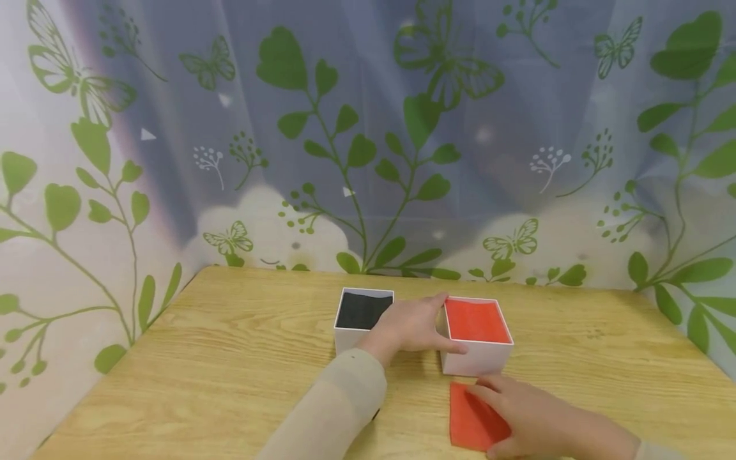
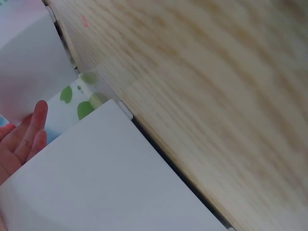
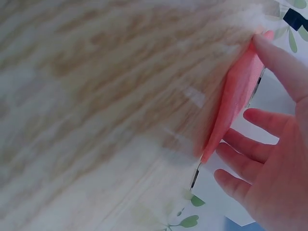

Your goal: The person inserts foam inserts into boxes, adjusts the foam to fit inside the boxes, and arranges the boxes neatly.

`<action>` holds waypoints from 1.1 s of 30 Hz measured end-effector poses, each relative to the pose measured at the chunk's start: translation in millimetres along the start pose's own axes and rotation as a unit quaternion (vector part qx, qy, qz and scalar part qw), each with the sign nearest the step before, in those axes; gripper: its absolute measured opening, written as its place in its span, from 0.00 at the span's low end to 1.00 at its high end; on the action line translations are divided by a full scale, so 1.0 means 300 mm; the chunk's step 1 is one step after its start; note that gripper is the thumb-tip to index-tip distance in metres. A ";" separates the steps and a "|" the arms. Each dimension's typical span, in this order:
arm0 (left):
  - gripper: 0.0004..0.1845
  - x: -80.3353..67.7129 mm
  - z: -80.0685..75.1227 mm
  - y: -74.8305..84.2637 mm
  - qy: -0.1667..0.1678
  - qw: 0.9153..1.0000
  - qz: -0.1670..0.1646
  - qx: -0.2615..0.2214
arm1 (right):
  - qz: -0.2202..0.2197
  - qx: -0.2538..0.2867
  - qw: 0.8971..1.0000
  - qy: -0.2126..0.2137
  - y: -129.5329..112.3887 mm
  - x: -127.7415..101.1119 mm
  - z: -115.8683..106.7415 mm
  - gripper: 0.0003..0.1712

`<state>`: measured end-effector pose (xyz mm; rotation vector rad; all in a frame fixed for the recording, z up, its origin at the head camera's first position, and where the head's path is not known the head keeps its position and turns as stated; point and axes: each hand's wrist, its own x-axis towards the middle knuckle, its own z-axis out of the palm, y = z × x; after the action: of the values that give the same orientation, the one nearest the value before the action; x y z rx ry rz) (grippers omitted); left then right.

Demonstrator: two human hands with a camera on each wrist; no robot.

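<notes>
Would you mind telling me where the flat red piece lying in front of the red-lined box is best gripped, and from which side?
Probably by its near right edge, coming from the right. The red piece lies flat on the table, so it offers only thin edges. The right hand already rests there, and the right wrist view shows that edge raised, giving fingers room beneath.
</notes>
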<state>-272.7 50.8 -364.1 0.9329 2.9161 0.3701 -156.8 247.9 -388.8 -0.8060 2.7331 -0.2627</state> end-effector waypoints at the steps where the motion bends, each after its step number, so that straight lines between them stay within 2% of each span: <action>1: 0.56 0.001 -0.001 0.001 0.001 1.000 0.000 0.001 | 0.001 0.002 1.000 -0.003 -0.001 -0.002 -0.003 0.51; 8: 0.56 0.006 0.004 0.003 0.005 1.000 0.002 0.007 | -0.018 -0.008 1.000 0.014 -0.010 -0.017 -0.011 0.48; 15: 0.57 0.002 0.001 0.002 -0.002 1.000 -0.004 0.003 | -0.009 0.017 1.000 0.010 -0.015 -0.025 -0.021 0.56; 21: 0.56 0.000 -0.002 0.002 0.000 1.000 -0.009 0.000 | -0.016 0.034 0.999 0.011 -0.015 -0.031 -0.031 0.57; 33: 0.57 0.001 0.006 0.004 0.001 1.000 -0.010 0.001 | -0.027 -0.008 0.999 0.018 -0.018 -0.046 -0.047 0.54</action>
<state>-272.0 52.1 -365.7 0.9027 2.9264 0.3675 -147.5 252.4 -371.3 -0.8886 2.7528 -0.2692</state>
